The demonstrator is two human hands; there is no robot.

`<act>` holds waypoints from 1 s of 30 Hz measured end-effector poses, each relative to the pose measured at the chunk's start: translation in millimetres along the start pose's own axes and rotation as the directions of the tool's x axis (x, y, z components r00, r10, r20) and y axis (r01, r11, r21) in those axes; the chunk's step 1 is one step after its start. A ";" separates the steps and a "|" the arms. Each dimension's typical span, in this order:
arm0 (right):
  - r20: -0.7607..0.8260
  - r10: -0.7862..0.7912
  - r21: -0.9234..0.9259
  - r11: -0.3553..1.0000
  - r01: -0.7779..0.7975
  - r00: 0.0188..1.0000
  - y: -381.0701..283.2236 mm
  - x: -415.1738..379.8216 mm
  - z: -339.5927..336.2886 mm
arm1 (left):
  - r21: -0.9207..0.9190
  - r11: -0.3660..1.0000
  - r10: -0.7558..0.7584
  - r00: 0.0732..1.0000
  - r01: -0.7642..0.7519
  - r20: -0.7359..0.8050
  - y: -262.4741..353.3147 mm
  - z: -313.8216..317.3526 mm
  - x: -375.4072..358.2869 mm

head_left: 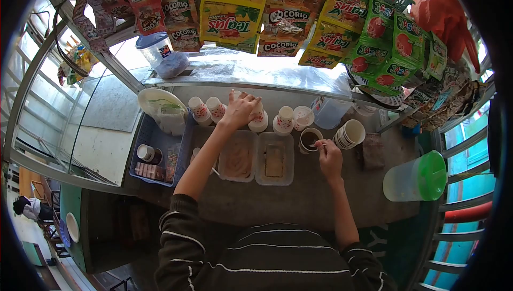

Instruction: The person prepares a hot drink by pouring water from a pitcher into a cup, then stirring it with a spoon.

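My left hand (241, 110) reaches over the row of upside-down paper cups, its fingers curled around the top of a white paper cup (260, 121) stack that it partly hides. My right hand (329, 158) pinches the thin handle of what looks like a spoon, dipped into a paper cup of dark drink (310, 140); the spoon's lower end is hidden. Close by the right hand, a nested stack of paper cups (350, 134) lies tilted. Two clear plastic tubs, one with brown powder (238, 156) and one with a brownish layer (274, 158), sit between my arms.
Drink sachets (232, 21) hang overhead across the front. A blue basket (140, 171) with jars and packets stands left. At right are a brown packet (373, 151) and a green-lidded clear container (409, 179). Another cup (303, 117) stands behind the drink.
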State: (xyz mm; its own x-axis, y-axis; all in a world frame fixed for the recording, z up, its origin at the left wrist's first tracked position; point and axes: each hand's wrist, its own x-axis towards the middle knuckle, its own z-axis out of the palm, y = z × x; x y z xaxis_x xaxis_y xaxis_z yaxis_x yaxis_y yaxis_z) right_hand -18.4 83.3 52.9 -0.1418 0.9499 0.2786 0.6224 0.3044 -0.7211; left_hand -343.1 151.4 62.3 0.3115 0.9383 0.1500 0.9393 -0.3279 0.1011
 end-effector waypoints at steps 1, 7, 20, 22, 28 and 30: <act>-0.006 -0.004 -0.001 1.000 0.004 1.000 -0.4 -0.2 0.7 | 0.039 0.999 0.021 0.998 -0.018 -0.067 2.7 2.0 -1.7; 0.006 0.003 -0.015 1.000 -0.003 1.000 -2.2 -0.2 0.2 | -0.016 0.996 0.082 0.977 -0.087 -0.195 35.0 5.3 4.7; -0.016 0.047 -0.018 0.999 -0.047 0.999 6.8 -4.2 -4.3 | -0.040 0.998 0.044 0.994 -0.048 -0.099 78.1 37.8 29.6; -0.016 0.050 -0.013 0.999 -0.050 0.999 5.2 -3.9 -5.5 | -0.030 0.999 0.041 0.995 -0.044 -0.095 74.0 37.0 27.3; -0.013 0.015 0.011 1.000 -0.015 1.000 2.2 -0.9 -2.1 | 0.026 0.999 -0.044 0.999 0.044 -0.019 70.5 28.6 24.6; -0.001 0.018 0.003 1.000 -0.018 1.000 -0.4 -0.1 -1.3 | 0.038 0.997 -0.062 0.998 0.062 -0.015 70.5 29.9 23.1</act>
State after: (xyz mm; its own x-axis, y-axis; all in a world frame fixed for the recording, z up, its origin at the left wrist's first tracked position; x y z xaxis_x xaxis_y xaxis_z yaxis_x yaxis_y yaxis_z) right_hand -17.7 82.9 54.0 -0.1295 0.9553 0.2658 0.6223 0.2870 -0.7283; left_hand -265.4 153.2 43.5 0.2504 0.9551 0.1586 0.9617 -0.2642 0.0724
